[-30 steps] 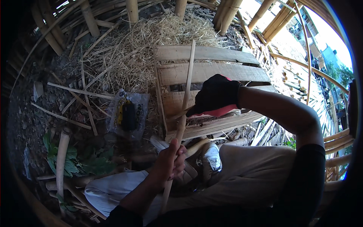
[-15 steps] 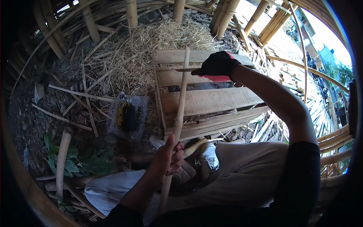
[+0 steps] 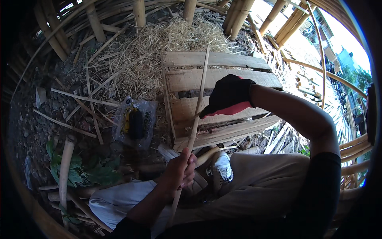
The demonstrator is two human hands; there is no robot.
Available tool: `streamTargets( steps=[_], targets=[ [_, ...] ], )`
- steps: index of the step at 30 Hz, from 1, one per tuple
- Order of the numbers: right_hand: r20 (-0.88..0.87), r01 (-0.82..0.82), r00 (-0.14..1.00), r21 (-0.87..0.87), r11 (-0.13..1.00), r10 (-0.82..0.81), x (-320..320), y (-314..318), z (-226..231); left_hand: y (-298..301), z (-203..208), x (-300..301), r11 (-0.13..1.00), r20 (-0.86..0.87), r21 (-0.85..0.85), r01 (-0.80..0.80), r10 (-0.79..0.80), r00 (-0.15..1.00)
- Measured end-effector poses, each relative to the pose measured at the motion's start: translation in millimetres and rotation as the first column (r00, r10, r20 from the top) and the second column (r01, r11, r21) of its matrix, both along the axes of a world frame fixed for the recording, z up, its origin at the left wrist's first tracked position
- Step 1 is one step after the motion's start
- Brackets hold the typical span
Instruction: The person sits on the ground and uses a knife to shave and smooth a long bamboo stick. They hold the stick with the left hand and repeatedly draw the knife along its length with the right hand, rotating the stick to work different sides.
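Straw-littered ground, one wooden pallet, one bamboo strip, left hand, gloved right hand

Daylight enters hard from the upper right, beyond the gloved right hand, where the open yard is blown out to near white. The pallet under the fingers is evenly lit. Ground left of the bare left hand sits in deep shade. Focus is sharp centrally. Fisheye bends edges; black vignette rings the frame.
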State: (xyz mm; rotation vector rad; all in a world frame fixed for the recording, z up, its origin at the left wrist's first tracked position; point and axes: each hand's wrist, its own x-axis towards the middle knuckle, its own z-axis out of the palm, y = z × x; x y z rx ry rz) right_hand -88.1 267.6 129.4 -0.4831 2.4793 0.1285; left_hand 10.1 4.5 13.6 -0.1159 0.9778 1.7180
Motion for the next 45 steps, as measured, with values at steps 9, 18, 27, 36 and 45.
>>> streamTargets(
  steps=[9,18,27,36,45],
  targets=[
    [-0.235,-0.187,0.95,0.1,0.977,0.206,26.3,-22.8,-15.8,-3.8,-4.4,5.5,0.999,-0.058,-0.034,-0.027,0.025,0.998],
    [-0.158,-0.001,0.987,0.191,0.982,0.032,19.2,-26.1,4.4,-3.8,-3.7,8.8,0.997,-0.035,-0.054,-0.048,0.046,0.998],
    [-0.177,0.009,0.984,0.14,0.99,0.016,22.0,-17.9,-0.6,-0.4,-3.5,13.9,0.996,-0.099,-0.066,-0.053,0.047,0.994],
    [-0.113,0.378,0.926,0.294,0.878,-0.361,-10.6,-3.2,23.0,-0.7,0.1,12.8,0.998,-0.024,-0.044,-0.048,0.047,0.999],
    [-0.239,0.171,0.96,0.104,0.98,-0.143,-3.4,15.5,-4.5,3.5,2.5,13.6,0.999,-0.116,-0.034,-0.029,0.025,0.993]
  ],
)
